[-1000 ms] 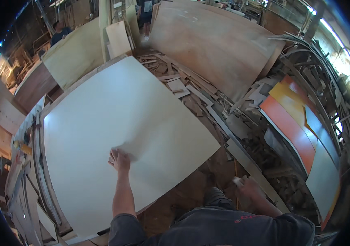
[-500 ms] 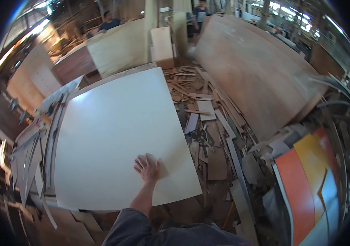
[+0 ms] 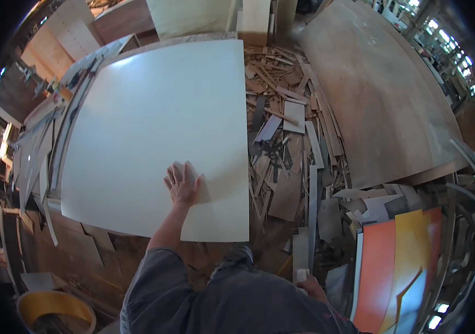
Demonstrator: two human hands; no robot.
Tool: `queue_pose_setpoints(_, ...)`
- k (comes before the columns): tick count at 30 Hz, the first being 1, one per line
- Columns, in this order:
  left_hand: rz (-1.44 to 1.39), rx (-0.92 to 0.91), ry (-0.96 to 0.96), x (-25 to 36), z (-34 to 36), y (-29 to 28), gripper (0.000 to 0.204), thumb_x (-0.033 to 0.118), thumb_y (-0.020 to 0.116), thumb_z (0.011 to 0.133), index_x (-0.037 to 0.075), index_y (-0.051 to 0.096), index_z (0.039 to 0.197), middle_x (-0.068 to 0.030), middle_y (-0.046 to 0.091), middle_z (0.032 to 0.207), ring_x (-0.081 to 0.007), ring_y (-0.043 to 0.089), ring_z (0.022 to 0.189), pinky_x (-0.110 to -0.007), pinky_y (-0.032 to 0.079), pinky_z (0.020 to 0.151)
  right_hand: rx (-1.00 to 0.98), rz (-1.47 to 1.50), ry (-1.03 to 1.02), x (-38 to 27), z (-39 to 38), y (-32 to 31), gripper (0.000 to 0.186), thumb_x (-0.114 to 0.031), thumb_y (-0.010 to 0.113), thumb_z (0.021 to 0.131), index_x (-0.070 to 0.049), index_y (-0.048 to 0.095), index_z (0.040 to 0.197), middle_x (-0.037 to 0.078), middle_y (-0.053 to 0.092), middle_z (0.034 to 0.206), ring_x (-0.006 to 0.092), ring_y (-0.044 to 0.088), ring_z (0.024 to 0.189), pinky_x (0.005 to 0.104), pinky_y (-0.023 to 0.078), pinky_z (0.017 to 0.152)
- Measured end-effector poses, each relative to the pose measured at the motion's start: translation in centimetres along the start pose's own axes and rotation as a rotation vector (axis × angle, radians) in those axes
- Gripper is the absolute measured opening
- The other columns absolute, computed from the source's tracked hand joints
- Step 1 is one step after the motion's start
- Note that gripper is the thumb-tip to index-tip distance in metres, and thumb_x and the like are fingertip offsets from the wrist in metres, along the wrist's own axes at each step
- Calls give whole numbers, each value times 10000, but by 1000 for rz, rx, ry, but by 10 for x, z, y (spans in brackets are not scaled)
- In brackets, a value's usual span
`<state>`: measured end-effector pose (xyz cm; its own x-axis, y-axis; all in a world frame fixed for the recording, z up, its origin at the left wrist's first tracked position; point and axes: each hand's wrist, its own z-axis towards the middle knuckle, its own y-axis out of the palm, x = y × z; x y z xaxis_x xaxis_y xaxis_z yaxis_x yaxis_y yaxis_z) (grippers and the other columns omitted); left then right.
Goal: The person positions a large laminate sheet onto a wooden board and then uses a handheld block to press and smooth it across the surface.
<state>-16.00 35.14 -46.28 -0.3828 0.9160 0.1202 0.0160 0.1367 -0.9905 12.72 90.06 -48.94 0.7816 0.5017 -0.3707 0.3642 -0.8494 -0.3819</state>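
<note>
A large white sheet (image 3: 154,122) lies flat on a stack in front of me. My left hand (image 3: 182,185) rests palm down on its near part, right of the middle, with the fingers spread. Low at the right, beside my body, part of my right hand (image 3: 314,288) shows. Its fingers seem curled round a small whitish thing (image 3: 302,275), whose kind is too small to make out. My sleeve and body hide the rest of that hand.
Wood offcuts and strips (image 3: 282,145) litter the floor right of the sheet. A large brown wooden panel (image 3: 382,100) leans beyond them. Orange and yellow sheets (image 3: 379,261) stand at the near right. Thin strips (image 3: 40,150) hang at the left, and a yellow roll (image 3: 54,306) lies below.
My view has tilted down, and the sheet's near edge sits higher in it. My right hand has come into view at the lower right. The left hand stays flat on the sheet.
</note>
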Motion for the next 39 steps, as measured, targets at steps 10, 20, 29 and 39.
queue_pose_setpoints(10,-8,13,-2,1,3,10,808,675,466,973,296,234,1648,-193,88,1717,-451,50,1573,-625,57,1248,57,-493,-184,-144,49,-66,611,-301,824,749,-17,663,1266,248,701,1215,421,651,1172,476,508,985)
queue_pose_setpoints(20,-60,75,-413,18,6,23,783,686,450,980,293,283,1637,-119,185,1716,-309,124,1591,-580,70,1260,155,-843,-1269,-523,139,-46,564,-142,673,903,-149,501,1440,199,607,1219,431,620,1114,529,523,907)
queue_pose_setpoints(29,-9,83,-593,30,22,22,772,680,508,962,305,343,1616,-109,200,1713,-307,142,1589,-571,108,1260,-11,-1261,-1795,-600,184,85,496,-103,488,986,-151,484,1479,202,574,1311,389,600,1229,532,580,890)
queue_pose_setpoints(39,-14,106,-570,30,33,22,778,678,536,949,301,364,1607,-115,209,1709,-313,163,1584,-575,115,1258,329,-1124,-1255,-815,293,39,519,-131,555,953,-239,508,1458,140,543,1356,364,567,1265,544,480,1004)
